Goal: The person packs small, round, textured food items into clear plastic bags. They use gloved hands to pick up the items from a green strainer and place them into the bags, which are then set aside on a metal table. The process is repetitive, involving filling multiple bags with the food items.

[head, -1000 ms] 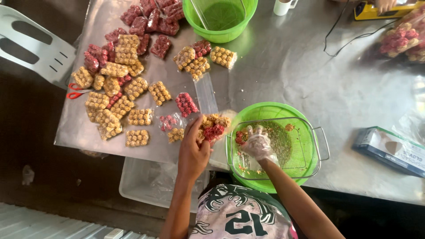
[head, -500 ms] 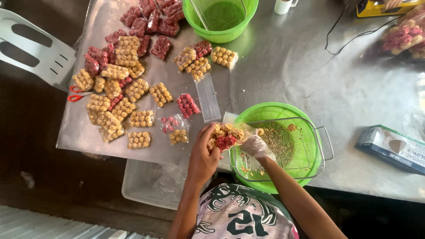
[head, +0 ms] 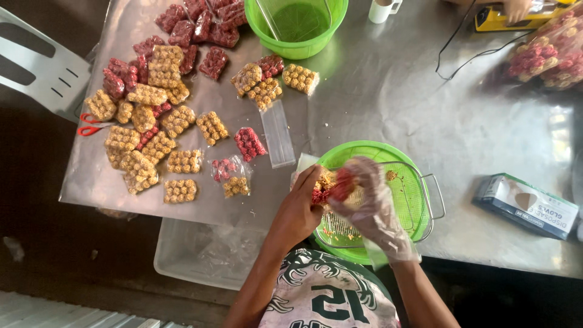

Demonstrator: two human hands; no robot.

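Note:
My bare left hand [head: 299, 209] holds a small clear bag of golden and red snack balls [head: 330, 187] at the left rim of a green basin [head: 419, 176] with a wire strainer inside. My right hand [head: 373, 206], in a clear plastic glove, closes over the same bag from the right and presses red balls into it. Both hands touch the bag above the basin's edge. Crumbs lie in the strainer under them.
Several filled packs of golden and red balls [head: 152, 130] cover the steel table's left part, with red scissors [head: 91, 124] and an empty clear bag [head: 277, 133]. A second green basin [head: 297, 24] stands far centre. A glove box [head: 525, 203] lies right. Another person's hand [head: 516, 9] is top right.
My left hand has carried the bag rightward from the table to the basin's rim. My gloved right hand has risen out of the strainer and met the bag.

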